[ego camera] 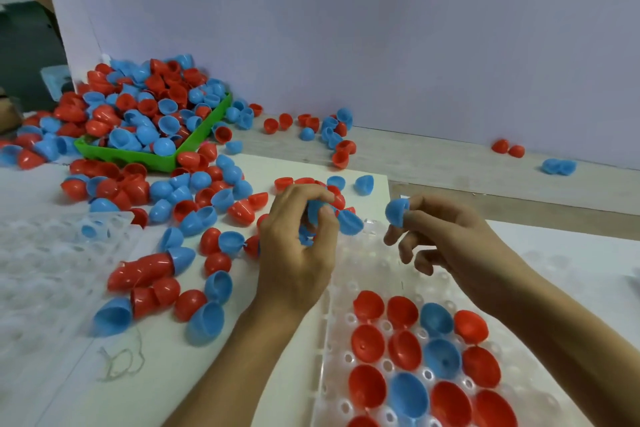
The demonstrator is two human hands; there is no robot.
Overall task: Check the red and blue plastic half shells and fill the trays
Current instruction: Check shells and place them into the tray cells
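Single head-worn wide-angle view, aimed forward and down from above the table [263, 374]. Both forearms are framed close at the bottom; the wall [381, 28] is seen behind. No second view is provided.

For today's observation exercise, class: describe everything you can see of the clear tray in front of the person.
The clear tray is a thin, see-through plastic sheet moulded into rows of round cups with small holes between them. It lies flat on white paper, running from under the hands to the bottom edge. Its near cups hold red and blue half shells, open side up; its far cups look empty. The left hand and right hand hover above it, each holding blue shells.
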